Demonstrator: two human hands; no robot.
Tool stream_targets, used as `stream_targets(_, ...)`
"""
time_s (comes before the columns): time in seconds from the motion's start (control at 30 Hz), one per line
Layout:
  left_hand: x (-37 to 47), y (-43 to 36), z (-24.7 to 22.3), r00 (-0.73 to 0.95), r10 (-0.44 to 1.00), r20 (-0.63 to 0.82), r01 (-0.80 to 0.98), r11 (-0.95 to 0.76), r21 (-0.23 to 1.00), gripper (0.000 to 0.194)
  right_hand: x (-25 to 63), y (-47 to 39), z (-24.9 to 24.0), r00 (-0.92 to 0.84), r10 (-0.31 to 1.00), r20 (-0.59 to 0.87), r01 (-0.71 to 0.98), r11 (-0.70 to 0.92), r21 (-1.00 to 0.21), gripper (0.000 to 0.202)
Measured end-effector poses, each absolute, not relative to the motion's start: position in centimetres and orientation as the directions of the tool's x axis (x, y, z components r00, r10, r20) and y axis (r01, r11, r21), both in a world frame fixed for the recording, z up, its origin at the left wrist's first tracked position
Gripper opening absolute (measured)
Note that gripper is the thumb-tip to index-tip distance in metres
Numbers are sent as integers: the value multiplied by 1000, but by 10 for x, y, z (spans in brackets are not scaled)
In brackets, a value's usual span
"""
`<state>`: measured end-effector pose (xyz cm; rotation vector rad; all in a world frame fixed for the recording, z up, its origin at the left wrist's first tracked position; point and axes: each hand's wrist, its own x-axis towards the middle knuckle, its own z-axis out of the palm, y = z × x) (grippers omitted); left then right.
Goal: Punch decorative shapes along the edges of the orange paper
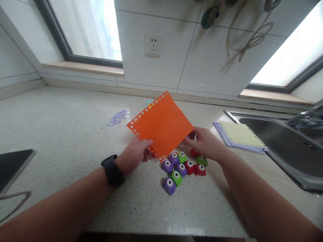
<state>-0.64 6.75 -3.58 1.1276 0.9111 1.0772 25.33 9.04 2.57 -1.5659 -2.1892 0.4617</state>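
A square sheet of orange paper [164, 124] is held tilted above the counter, with small shaped holes along its two left edges. My left hand [138, 148], a black watch on its wrist, pinches the lower left edge, thumb on top. My right hand [202, 143] is closed at the right corner; a bit of purple shows at its fingers, apparently a paper punch mostly hidden by the hand and sheet. Below the sheet several small paper punches sit close together: purple ones [169, 186], green ones [176, 178] and red ones [200, 169].
A stack of yellow and purple hole-edged sheets [239, 134] lies at the right, beside the steel sink [277, 148]. Purple paper bits [118, 117] lie on a white sheet at the left. A dark flat panel [15, 168] is at the far left. A socket [153, 45] is on the tiled wall.
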Motion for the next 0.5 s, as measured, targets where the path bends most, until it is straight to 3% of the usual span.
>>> stream_targets(0.23, -10, 72, -37, 352, 935, -39, -204, 117, 972, 21, 246, 84, 22, -392, 912, 120, 848, 409, -338, 25)
stream_targets(0.4, -10, 74, -35, 352, 934, -54, -268, 156, 951, 19, 246, 84, 24, -436, 887, 150, 776, 455, -437, 12)
stream_targets(0.5, -10, 74, -32, 347, 935, -75, -278, 179, 944, 21, 247, 82, 30, -435, 899, 56, 756, 399, -519, 17)
